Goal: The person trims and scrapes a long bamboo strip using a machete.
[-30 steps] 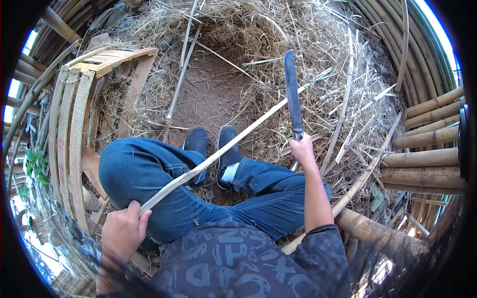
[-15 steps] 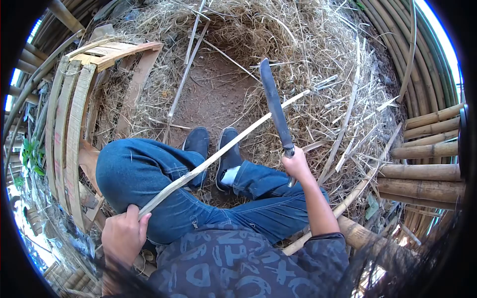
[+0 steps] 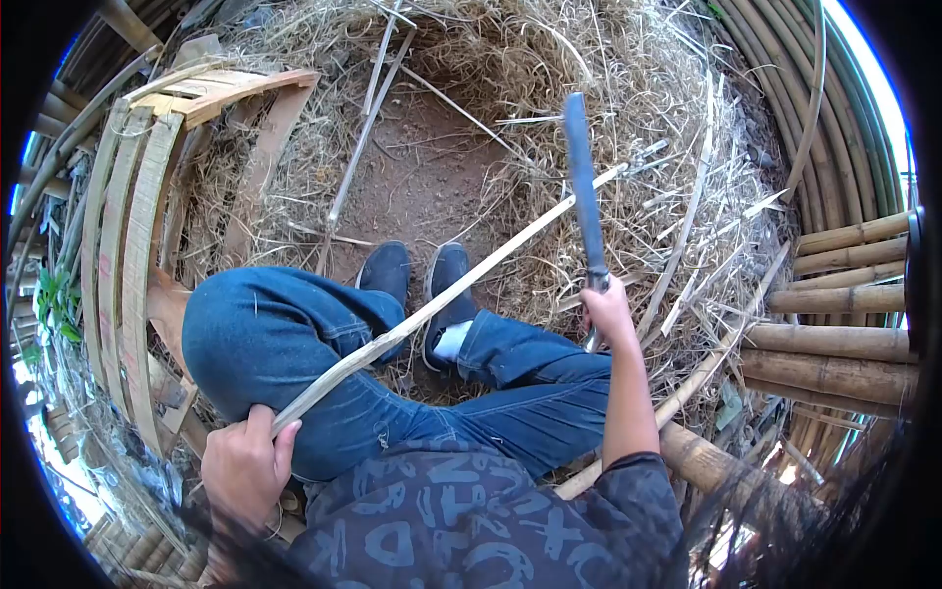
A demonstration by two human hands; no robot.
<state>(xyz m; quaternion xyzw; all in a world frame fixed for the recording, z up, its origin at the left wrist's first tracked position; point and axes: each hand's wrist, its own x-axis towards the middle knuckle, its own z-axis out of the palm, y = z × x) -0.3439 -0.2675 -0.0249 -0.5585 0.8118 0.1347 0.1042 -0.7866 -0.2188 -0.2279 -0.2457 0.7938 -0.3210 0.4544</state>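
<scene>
My left hand [image 3: 245, 465] is closed round the near end of a long pale bamboo strip [image 3: 432, 306], beside my bent knee. The strip slants up and to the right across my legs, and its far end reaches over the shavings. In my right hand [image 3: 606, 310] is the handle of a machete [image 3: 585, 196], its long dark blade pointing away from me. The blade crosses the strip near its far end; whether it touches the strip I cannot tell.
A slatted wooden crate [image 3: 137, 265] stands at the left. Dry shavings [image 3: 628, 88] and loose bamboo strips [image 3: 699, 187] cover much of the ground around a bare earth patch [image 3: 422, 177]. Stacked bamboo poles [image 3: 834, 339] lie at the right. My shoes [image 3: 448, 285] are under the strip.
My right hand has moved the machete to the right and outward along the strip, towards its far end. My left hand keeps its hold with little movement.
</scene>
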